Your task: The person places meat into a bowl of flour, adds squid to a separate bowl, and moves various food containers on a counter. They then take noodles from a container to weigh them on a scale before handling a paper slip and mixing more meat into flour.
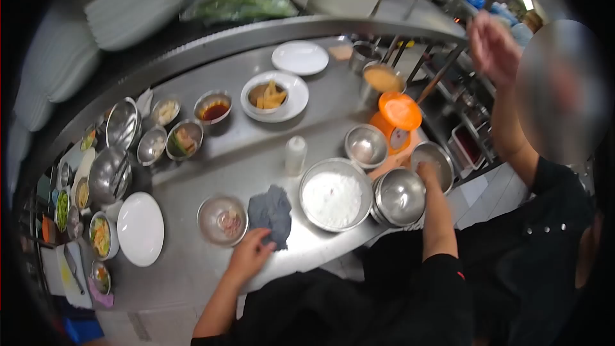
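My left hand [251, 251] lies at the lower edge of a crumpled dark grey cloth [270, 211], fingertips touching it, fingers loosely apart. Just beyond that hand stands a steel bowl [214, 218] with a little pinkish raw meat [229, 223] in it. My right hand [428, 172] reaches over the near side of another steel bowl [442, 157]; its fingers are blurred and partly hidden inside, so their grip does not show. Beside it are stacked steel bowls [400, 197] and a large bowl of white powder [336, 195].
A white squeeze bottle [295, 156], an orange container [400, 112], white plates [141, 229] and several food bowls stand on the steel counter [186, 263]. Close on my right is a co-worker [551, 205] with a raised hand [493, 48]. An overhead shelf [256, 31] runs along the back.
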Demonstrator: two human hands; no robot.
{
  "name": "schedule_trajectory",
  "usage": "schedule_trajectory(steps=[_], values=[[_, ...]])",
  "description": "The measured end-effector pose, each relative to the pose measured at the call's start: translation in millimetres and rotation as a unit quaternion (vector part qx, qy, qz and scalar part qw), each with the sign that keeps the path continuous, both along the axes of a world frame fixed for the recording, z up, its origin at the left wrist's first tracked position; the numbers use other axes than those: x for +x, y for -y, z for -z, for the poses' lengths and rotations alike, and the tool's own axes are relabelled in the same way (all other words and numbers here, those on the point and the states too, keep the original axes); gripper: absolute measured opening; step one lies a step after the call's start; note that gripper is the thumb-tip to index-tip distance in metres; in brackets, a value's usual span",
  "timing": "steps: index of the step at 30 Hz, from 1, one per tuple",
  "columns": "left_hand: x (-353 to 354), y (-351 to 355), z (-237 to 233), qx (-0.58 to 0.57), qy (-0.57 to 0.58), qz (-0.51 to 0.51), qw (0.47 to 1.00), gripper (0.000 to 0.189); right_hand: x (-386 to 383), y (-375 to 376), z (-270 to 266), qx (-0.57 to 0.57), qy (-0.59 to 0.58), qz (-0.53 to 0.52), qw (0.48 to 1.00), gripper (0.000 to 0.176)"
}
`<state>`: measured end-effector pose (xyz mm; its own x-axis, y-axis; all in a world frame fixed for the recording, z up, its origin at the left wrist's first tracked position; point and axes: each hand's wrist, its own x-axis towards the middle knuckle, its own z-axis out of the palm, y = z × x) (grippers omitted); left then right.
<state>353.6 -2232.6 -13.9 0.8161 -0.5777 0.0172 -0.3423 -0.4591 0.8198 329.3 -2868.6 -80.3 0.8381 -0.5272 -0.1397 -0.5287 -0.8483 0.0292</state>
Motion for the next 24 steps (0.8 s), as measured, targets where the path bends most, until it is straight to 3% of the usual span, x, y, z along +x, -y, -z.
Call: schedule_trajectory(steps=[1, 2, 3, 7, 9, 13, 16, 18, 21, 24], values=[[0, 23, -1, 0.099, -0.004, -0.003, 0.995, 0.052, -3, 6, 8, 0.002, 0.038, 0.022, 0.999, 0.025], [3, 35, 30, 0.146, 0.147, -0.017, 0.978, 0.055, -4, 15, 24, 0.01, 0.031, 0.034, 0.999, 0.028], [5, 51, 33, 0.21, 0.107, -0.034, 0.971, 0.056, -3, 11, 23, 0.026, -0.013, 0.062, 0.998, 0.032], [18, 71, 52, 0.21, 0.116, -0.067, 0.968, 0.039, 6, 4, 16, 0.095, 0.038, 0.144, 0.984, 0.039], [22, 67, 56, 0.196, 0.114, -0.064, 0.972, 0.029, 10, -2, 9, 0.079, -0.096, 0.1, 0.987, 0.042], [25, 70, 63, 0.199, 0.149, -0.056, 0.967, 0.025, 2, -13, -5, 0.126, -0.023, 0.135, 0.983, 0.043], [25, 71, 65, 0.184, 0.163, -0.062, 0.967, 0.022, 2, -18, -8, 0.123, -0.029, 0.137, 0.983, 0.039], [25, 71, 65, 0.192, 0.164, -0.058, 0.966, 0.022, 7, -22, -18, 0.165, -0.11, 0.141, 0.97, 0.044], [25, 69, 67, 0.201, 0.155, -0.056, 0.966, 0.022, -4, -43, -45, 0.166, -0.048, 0.205, 0.963, 0.045], [23, 71, 65, 0.206, 0.148, -0.059, 0.966, 0.023, -3, -38, -34, 0.19, -0.039, 0.21, 0.958, 0.045]])
